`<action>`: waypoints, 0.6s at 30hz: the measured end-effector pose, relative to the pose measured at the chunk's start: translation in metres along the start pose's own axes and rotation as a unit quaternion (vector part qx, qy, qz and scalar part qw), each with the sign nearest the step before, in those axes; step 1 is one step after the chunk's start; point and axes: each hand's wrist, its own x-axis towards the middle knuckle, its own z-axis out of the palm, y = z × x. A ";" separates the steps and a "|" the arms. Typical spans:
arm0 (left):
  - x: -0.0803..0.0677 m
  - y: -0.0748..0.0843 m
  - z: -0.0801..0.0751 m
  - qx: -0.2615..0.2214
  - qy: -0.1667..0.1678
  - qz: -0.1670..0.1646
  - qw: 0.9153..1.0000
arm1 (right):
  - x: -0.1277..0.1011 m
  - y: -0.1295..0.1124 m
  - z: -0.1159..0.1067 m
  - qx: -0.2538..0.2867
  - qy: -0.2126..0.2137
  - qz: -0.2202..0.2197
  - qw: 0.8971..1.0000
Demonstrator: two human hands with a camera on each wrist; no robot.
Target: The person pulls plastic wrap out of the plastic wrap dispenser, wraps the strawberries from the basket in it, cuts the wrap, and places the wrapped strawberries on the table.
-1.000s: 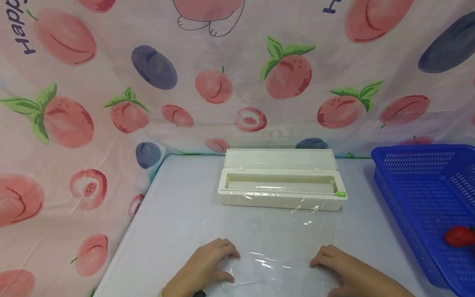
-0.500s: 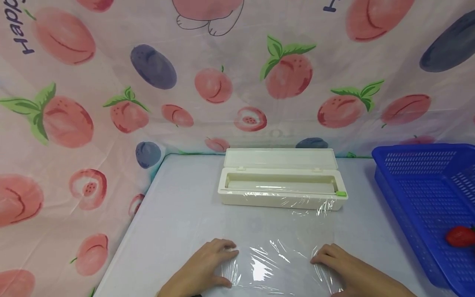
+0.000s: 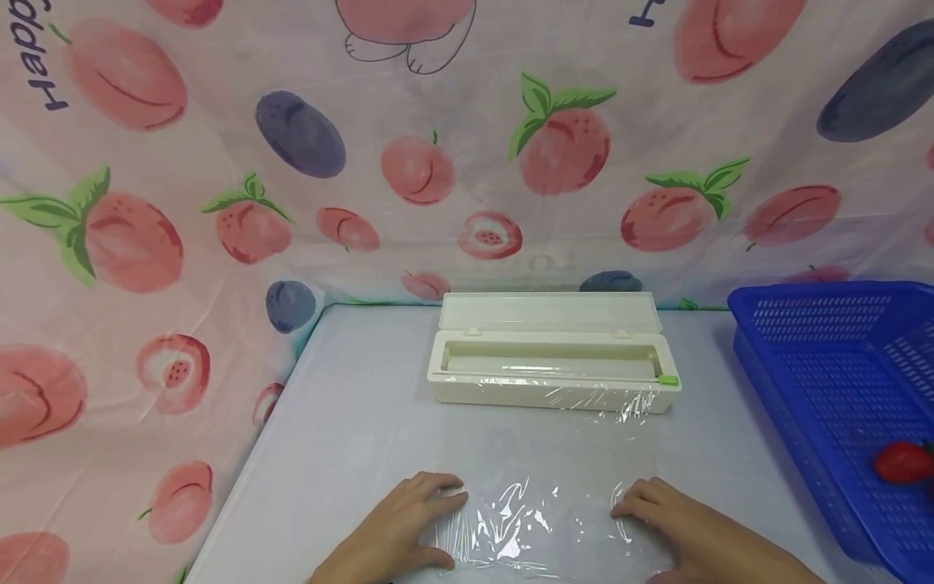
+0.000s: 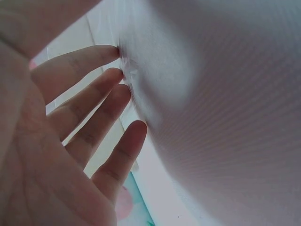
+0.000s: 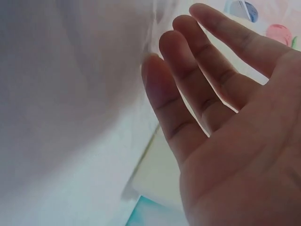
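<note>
A sheet of clear cling film (image 3: pixel 536 527) runs from the white cling film dispenser (image 3: pixel 540 395) toward the front of the table, wrinkled and shiny between the hands. On its left edge, fingertips of my left hand (image 3: pixel 404 519) touch down with the thumb apart from them. My right hand (image 3: pixel 674 519) does likewise at the right edge. Both wrist views show the fingers of the left hand (image 4: pixel 89 113) and of the right hand (image 5: pixel 211 94) long and spread, tips against the surface. The dispenser's lid (image 3: pixel 550 312) stands up, with the roll visible inside.
A green slider (image 3: pixel 667 380) sits at the right end of the dispenser's front edge. At the right, a blue plastic basket (image 3: pixel 773 430) holds a strawberry (image 3: pixel 903 462). A fruit-print cloth (image 3: pixel 438 97) hangs behind and left of the white table (image 3: pixel 350 389).
Bright wrinkles have appeared in the film between the hands, and its glare has shifted. The left hand has moved very slightly left; the right hand stays about where it was.
</note>
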 end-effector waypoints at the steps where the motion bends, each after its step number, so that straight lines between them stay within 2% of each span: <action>1: 0.000 0.000 0.000 -0.001 -0.001 -0.001 1.000 | 0.000 0.000 -0.002 0.005 -0.006 0.006 1.000; 10: 0.000 0.001 -0.003 -0.004 -0.008 -0.010 1.000 | -0.003 -0.003 -0.013 0.017 -0.033 0.052 0.998; 16: 0.000 0.000 0.000 0.001 0.007 0.002 1.000 | -0.003 -0.009 -0.034 0.051 -0.076 0.149 0.985; 18: -0.001 -0.001 0.001 0.001 0.010 0.005 1.000 | -0.002 -0.009 -0.039 0.040 -0.080 0.171 0.981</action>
